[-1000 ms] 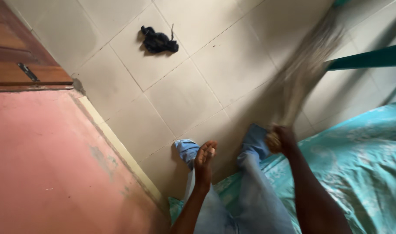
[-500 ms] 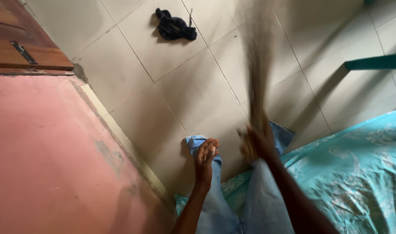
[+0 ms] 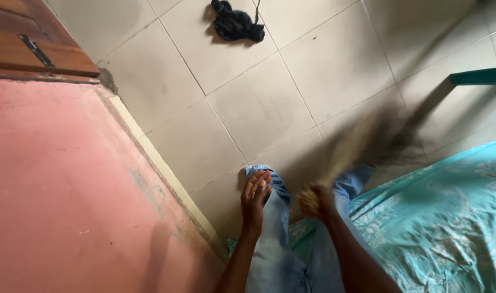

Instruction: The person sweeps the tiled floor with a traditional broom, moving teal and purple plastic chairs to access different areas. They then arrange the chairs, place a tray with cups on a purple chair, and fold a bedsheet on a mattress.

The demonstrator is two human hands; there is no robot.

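- Right hand point(image 3: 319, 199) grips a straw broom point(image 3: 362, 144), bristles blurred over the near floor tiles point(image 3: 258, 103) by the bed point(image 3: 438, 217).
- Left hand point(image 3: 255, 196) rests open on a knee, holding nothing.
- Dark cloth point(image 3: 236, 23) lies far off on the tiles, so I'd say sweeping isn't finished.

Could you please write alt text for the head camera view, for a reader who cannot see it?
The right hand grips a blurred straw broom over a pale tiled floor, while the open left hand rests on a blue-trousered knee. A dark cloth lies further off.
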